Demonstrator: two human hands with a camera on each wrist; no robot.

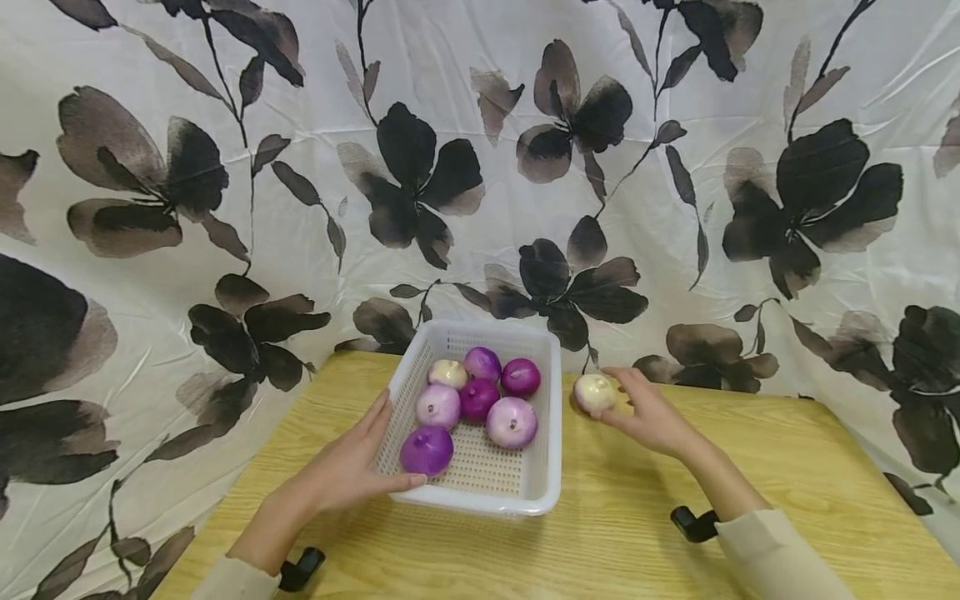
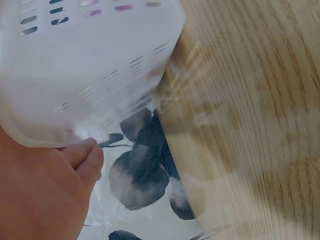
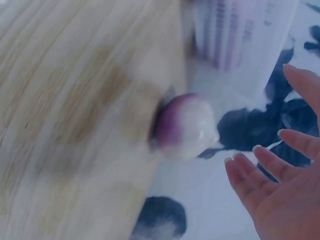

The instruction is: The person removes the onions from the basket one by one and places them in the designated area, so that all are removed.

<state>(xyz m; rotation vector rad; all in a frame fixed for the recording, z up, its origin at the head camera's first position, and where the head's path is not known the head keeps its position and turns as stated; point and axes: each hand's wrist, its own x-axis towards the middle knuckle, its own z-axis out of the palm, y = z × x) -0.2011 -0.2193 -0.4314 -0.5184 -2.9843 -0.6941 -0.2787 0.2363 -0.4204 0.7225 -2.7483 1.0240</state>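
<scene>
A white plastic basket (image 1: 551, 467) stands on the wooden table with several purple and pale onions (image 1: 512, 422) in it. My left hand (image 1: 341, 471) holds the basket at its near left corner, with the thumb over the front rim and the other fingers along the outer left wall. In the left wrist view the fingers (image 2: 85, 155) touch the rim of the basket (image 2: 85, 55). To the basket's right, a single white and purple onion (image 1: 595, 393) lies on the table. Around it reaches my right hand (image 1: 651, 415); the right wrist view shows its fingers spread, apart from the onion (image 3: 186, 126).
A wooden table (image 1: 637, 533) extends in front of and to both sides of the basket. Behind it hangs a white cloth (image 1: 465, 233) with dark flowers, close to the table's far edge. A black wrist mount (image 1: 693, 525) sticks out beside my right wrist.
</scene>
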